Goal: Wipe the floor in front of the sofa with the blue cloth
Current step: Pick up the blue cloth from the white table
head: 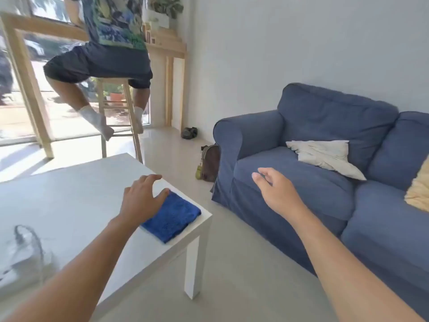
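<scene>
The cloth [171,217] lies folded on the table [69,201] corner, right under the left hand [141,198], whose spread fingers hover over its far edge, thumb just touching it, nothing gripped yet. The right hand [276,191] hangs loose and empty out to the side, over the gap toward the sofa [325,182]. This looks like the pickup step, wiping not begun. Next, the left fingers need to close on the cloth and carry it down to the floor [243,263] between table and sofa, below the right hand.
</scene>
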